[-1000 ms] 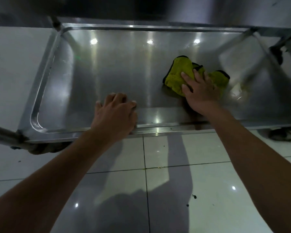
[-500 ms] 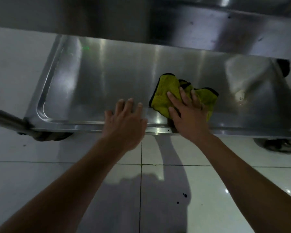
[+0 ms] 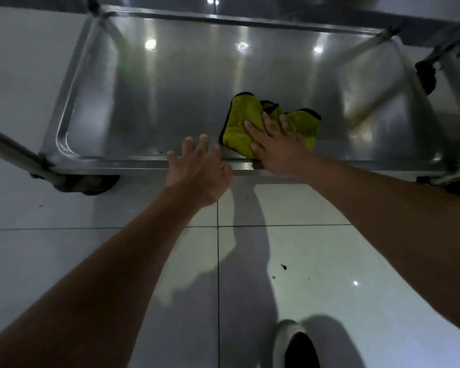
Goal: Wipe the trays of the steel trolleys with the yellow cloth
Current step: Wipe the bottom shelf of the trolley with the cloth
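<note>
The steel trolley's low tray (image 3: 154, 107) lies just above the tiled floor and fills the upper part of the head view. A crumpled yellow cloth (image 3: 241, 128) with dark edging rests near the tray's front rim, right of centre. My right hand (image 3: 275, 143) presses flat on the cloth, fingers straight and spread. My left hand (image 3: 198, 170) hovers over the tray's front rim just left of the cloth, fingers spread and holding nothing.
Trolley legs rise at the tray's corners, and a black castor (image 3: 88, 183) sits under the front left corner. Another wheel (image 3: 426, 74) shows at the far right. White floor tiles (image 3: 329, 261) spread below, with my shoe (image 3: 294, 343) at the bottom edge.
The view tipped down, showing the whole tray and my shoe. My left hand went from curled on the tray's front rim to fingers spread. The cloth slid toward the front rim under my right hand.
</note>
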`<control>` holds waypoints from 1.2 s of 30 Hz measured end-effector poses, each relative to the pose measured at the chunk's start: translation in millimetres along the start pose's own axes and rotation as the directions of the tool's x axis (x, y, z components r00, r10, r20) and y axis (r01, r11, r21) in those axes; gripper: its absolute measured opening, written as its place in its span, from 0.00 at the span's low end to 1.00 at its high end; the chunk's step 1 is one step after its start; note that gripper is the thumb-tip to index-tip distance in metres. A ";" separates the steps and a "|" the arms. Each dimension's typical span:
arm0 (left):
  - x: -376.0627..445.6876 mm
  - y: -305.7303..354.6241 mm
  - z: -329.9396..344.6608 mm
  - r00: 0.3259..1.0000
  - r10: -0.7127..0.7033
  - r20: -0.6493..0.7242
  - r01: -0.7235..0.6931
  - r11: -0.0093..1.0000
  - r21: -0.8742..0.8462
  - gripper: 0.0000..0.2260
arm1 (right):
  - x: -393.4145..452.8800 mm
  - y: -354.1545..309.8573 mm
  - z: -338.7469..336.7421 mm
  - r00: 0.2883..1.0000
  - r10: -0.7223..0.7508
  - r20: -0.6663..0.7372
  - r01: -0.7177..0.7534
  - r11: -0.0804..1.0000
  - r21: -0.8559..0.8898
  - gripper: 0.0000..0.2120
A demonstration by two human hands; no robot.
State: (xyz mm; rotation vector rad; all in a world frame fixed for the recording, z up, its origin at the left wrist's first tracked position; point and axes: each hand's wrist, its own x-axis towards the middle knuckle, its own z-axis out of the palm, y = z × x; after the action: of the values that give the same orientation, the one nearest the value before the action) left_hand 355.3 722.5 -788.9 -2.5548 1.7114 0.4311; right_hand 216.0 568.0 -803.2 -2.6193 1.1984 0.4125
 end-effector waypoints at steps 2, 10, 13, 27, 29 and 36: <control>0.8 -2.1 -5.3 1.000 0.010 0.002 -0.010 1.000 -0.007 0.23 | -5.2 -7.4 0.3 1.000 0.020 0.017 -0.020 0.999 0.031 0.26; 4.3 8.6 3.6 0.991 -0.083 -0.107 0.077 0.995 -0.063 0.23 | -12.1 2.3 16.8 0.979 -0.039 -0.200 0.040 0.999 -0.002 0.25; 16.3 24.9 -6.4 0.970 -0.217 -0.112 0.203 0.971 -0.123 0.21 | -16.9 -0.8 22.9 0.949 -0.024 -0.315 0.027 1.000 0.003 0.24; 29.8 108.9 7.3 0.946 -0.047 -0.322 -0.010 0.985 -0.173 0.11 | -25.3 82.2 25.1 0.917 0.031 -0.398 -0.010 0.998 0.055 0.22; 37.0 130.3 7.0 0.958 -0.016 -0.285 -0.038 0.983 -0.182 0.11 | -27.5 95.1 23.3 0.921 0.047 -0.387 -0.027 0.998 0.057 0.22; 59.0 165.1 16.1 0.961 0.027 -0.275 -0.070 0.987 -0.148 0.15 | -42.8 166.1 15.6 0.917 0.164 -0.363 -0.139 0.986 0.094 0.23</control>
State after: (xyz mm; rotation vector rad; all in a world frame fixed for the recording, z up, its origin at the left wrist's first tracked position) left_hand 222.3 607.6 -798.8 -2.8014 1.9007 0.2303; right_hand 59.9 496.9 -818.2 -2.6291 1.5064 -0.1062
